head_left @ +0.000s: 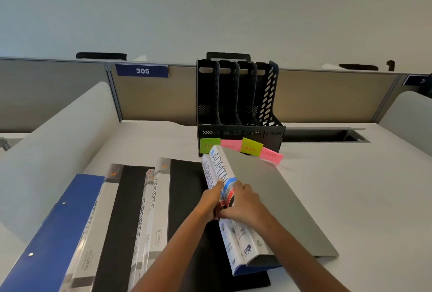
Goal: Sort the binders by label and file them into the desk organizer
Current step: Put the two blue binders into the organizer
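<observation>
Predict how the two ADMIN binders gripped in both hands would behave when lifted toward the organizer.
ADMIN binders probably stay stiff: the grey cover lies flat, unsagging. They may slide against each other, since the left hand and right hand grip two glossy-looking spines together. The covers might swing open, being held only at the spine.

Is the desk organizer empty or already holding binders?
Empty: the organizer has four bare slots; the binders sit on the desk.

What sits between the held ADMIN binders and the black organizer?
Head view: a row of four sticky-note labels, green, pink, yellow, pink, lies along the front of the desk organizer, at the far end of the ADMIN binders.
</observation>
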A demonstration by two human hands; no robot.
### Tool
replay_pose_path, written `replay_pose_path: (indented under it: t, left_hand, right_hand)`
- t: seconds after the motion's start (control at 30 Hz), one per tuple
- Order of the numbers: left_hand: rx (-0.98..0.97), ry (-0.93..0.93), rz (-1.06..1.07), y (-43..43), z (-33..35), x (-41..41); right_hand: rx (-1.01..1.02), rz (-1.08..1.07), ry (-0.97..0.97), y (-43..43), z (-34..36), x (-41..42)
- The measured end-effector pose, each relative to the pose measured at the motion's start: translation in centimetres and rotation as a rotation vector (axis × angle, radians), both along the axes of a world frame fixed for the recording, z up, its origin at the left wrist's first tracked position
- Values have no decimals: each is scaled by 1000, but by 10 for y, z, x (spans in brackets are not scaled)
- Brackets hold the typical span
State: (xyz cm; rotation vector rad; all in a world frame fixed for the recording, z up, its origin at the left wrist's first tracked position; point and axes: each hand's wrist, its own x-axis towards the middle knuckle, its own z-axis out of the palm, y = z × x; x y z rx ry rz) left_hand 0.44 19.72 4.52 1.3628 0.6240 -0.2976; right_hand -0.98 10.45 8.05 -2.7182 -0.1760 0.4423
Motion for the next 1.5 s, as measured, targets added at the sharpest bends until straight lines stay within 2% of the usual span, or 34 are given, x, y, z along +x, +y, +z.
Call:
replay_pose_path:
  t: [0.17,0.27,0.43,0.53,0.73,0.9,0.97,1.3,1.5]
  left_hand:
    - [-127,-16,69,1,-15,-8]
    - [-148,-14,77,0,-15,-9]
    - [193,35,-46,4,-11,-9]
    - [143,56,-116,7,0,-7]
    - [226,51,-179,-14,-3,-9]
    - [142,69,-51,-14,-31,5]
    - [81,132,-16,-14,-20,2]
    - [-187,135,45,-8,-2,-4]
    - [-222,101,29,-6,-6,2]
  right_hand:
    - [-214,-54,66,19,-30,-21]
    - [-260,-40,14,19,-39,-22]
    - [-174,3,-108,10,-46,-21]
    - [-165,19,-152,10,-52,-22]
    - [-106,-9,-136,1,-55,-18]
    - [-14,-29,21,-18,-55,-12]
    - [45,-3,56,-20,-55,-10]
    - [236,128,157,-26,-50,-3]
    - [225,141,138,-32,-43,-4]
